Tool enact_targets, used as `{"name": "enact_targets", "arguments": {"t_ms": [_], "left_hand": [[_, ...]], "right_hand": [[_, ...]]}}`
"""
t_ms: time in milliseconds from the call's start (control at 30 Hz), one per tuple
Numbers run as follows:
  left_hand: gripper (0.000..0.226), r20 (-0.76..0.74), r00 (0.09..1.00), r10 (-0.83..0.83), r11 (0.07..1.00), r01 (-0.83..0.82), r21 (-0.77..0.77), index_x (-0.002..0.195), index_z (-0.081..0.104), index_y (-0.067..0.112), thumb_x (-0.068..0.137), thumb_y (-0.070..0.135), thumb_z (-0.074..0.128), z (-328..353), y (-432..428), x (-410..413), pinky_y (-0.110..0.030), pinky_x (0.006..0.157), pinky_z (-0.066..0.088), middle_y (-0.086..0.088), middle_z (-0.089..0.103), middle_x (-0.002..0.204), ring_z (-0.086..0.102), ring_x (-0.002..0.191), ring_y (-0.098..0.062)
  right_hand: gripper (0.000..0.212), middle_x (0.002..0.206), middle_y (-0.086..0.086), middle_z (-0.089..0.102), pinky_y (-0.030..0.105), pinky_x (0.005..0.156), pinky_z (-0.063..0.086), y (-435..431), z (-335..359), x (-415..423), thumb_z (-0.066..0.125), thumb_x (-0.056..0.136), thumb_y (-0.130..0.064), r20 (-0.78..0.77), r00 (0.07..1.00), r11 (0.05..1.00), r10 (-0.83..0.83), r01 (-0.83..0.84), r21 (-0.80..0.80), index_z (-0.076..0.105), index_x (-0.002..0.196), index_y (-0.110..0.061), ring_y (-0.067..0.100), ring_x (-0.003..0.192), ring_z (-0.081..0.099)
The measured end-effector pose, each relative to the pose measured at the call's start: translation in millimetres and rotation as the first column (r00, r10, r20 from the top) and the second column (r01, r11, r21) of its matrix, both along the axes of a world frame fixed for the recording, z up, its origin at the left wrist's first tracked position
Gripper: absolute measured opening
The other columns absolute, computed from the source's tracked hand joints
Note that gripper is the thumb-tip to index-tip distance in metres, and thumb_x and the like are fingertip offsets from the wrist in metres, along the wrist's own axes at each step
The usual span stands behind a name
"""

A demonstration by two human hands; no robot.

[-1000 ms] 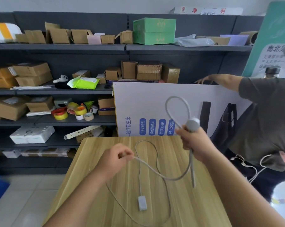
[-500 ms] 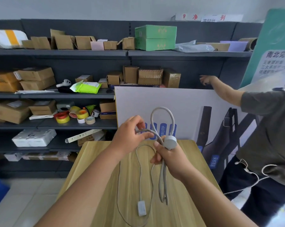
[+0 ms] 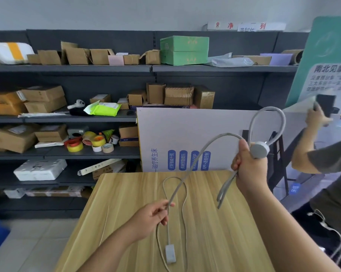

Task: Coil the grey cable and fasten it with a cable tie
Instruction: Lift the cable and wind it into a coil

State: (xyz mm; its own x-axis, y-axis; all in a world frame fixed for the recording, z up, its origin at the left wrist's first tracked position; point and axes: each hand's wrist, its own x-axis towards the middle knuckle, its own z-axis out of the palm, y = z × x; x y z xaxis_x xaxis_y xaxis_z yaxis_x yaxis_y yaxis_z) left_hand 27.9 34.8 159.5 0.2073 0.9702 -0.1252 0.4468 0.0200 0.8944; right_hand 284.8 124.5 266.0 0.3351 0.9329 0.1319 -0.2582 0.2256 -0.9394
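The grey cable (image 3: 203,148) arcs through the air between my two hands above the wooden table (image 3: 126,193). My right hand (image 3: 248,169) is raised at the right and grips a bunch of cable loops, with a round grey puck (image 3: 259,149) at its top and a loop standing above it. My left hand (image 3: 154,216) is lower, near the table's middle, pinching the cable's free run. The rest of the cable lies in a loose loop on the table and ends in a small grey box (image 3: 170,253). A thin pale strip (image 3: 105,224), maybe the cable tie, lies at the left.
A white printed board (image 3: 185,138) leans behind the table's far edge. Dark shelves (image 3: 67,69) with cardboard boxes and tape rolls (image 3: 87,142) fill the background. Another person (image 3: 322,158) stands at the right, an arm raised with a dark object.
My hands were together at the centre; now they have parted. My right hand moved up and right with the loops, my left slid down the cable toward the table.
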Motion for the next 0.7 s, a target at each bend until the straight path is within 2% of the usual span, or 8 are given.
{"name": "enact_targets", "arguments": {"t_ms": [67,167,267,333,433,500,567,700], "left_hand": [[0.042,-0.093,0.995,-0.04,0.999,0.039,-0.012,0.131,0.052,0.046,0.101,0.017,0.044,-5.1,-2.2,-3.9,-0.021,0.089,0.05,0.006,0.061,0.083,0.064,0.08,-0.003],[0.046,-0.021,0.999,0.046,0.999,-0.046,0.006,0.125,0.055,0.052,0.101,0.015,0.043,-11.5,-7.2,-3.0,-0.028,0.083,0.054,0.005,0.059,0.077,0.062,0.073,-0.008],[0.049,0.107,0.977,0.186,0.972,-0.198,0.125,0.116,0.058,0.053,0.1,0.009,0.045,-4.0,-4.7,4.7,-0.026,0.068,0.051,0.007,0.057,0.068,0.054,0.063,-0.01],[0.047,0.121,0.967,0.223,0.95,-0.244,0.197,0.118,0.059,0.051,0.099,0.009,0.047,6.1,1.5,12.4,-0.023,0.063,0.049,0.008,0.057,0.066,0.052,0.06,-0.009],[0.041,0.008,0.977,0.213,0.935,-0.206,0.288,0.134,0.053,0.037,0.1,0.014,0.045,19.7,8.8,26.7,-0.018,0.058,0.043,0.008,0.056,0.069,0.047,0.056,-0.004],[0.04,-0.078,0.977,0.2,0.921,-0.161,0.355,0.136,0.052,0.032,0.101,0.017,0.043,27.3,12.1,37.0,-0.014,0.055,0.038,0.009,0.056,0.07,0.046,0.053,-0.002],[0.038,-0.148,0.973,0.177,0.907,-0.104,0.408,0.131,0.056,0.034,0.1,0.017,0.041,34.8,12.8,46.7,-0.021,0.056,0.04,0.002,0.059,0.072,0.051,0.057,-0.007],[0.04,-0.336,0.931,0.144,0.873,0.04,0.486,0.127,0.049,0.038,0.096,0.016,0.039,39.3,11.8,56.6,-0.039,0.065,0.049,-0.003,0.058,0.077,0.056,0.07,-0.022]], "right_hand": [[0.028,0.042,-0.008,0.045,0.03,0.049,0.036,-0.4,3.7,1.3,0.056,0.094,-0.033,0.041,0.996,0.997,-0.077,0.077,-0.011,0.054,0.07,-0.019,0.007,0.038,0.041],[0.029,0.047,-0.003,0.046,0.03,0.048,0.038,0.1,5.0,1.9,0.056,0.094,-0.034,0.04,0.992,0.992,-0.122,0.122,-0.011,0.051,0.07,-0.018,0.009,0.039,0.042],[0.03,0.044,-0.005,0.044,0.028,0.044,0.036,0.3,-3.2,-7.7,0.058,0.094,-0.031,0.107,0.994,0.998,0.011,-0.005,-0.056,0.05,0.069,-0.017,0.012,0.039,0.04],[0.028,0.044,-0.005,0.043,0.028,0.043,0.034,-2.9,-13.9,-20.0,0.059,0.094,-0.032,0.152,0.982,0.989,0.112,-0.095,-0.109,0.051,0.073,-0.015,0.012,0.039,0.039],[0.027,0.045,-0.005,0.042,0.028,0.043,0.032,-12.4,-29.8,-40.8,0.059,0.094,-0.034,0.119,0.965,0.969,0.235,-0.223,-0.111,0.052,0.078,-0.013,0.012,0.039,0.037],[0.024,0.052,-0.005,0.041,0.026,0.042,0.03,-19.0,-35.6,-53.9,0.058,0.094,-0.033,-0.026,0.938,0.931,0.345,-0.345,-0.115,0.052,0.084,-0.012,0.011,0.041,0.034],[0.016,0.058,-0.005,0.042,0.023,0.039,0.03,-23.2,-37.4,-64.0,0.061,0.093,-0.027,-0.164,0.872,0.87,0.461,-0.481,-0.112,0.053,0.091,-0.013,0.009,0.041,0.032],[0.02,0.054,-0.005,0.055,0.021,0.037,0.031,-22.7,-39.2,-70.0,0.071,0.082,-0.002,-0.131,0.84,0.824,0.526,-0.542,-0.167,0.061,0.1,-0.004,0.008,0.039,0.036]]}}
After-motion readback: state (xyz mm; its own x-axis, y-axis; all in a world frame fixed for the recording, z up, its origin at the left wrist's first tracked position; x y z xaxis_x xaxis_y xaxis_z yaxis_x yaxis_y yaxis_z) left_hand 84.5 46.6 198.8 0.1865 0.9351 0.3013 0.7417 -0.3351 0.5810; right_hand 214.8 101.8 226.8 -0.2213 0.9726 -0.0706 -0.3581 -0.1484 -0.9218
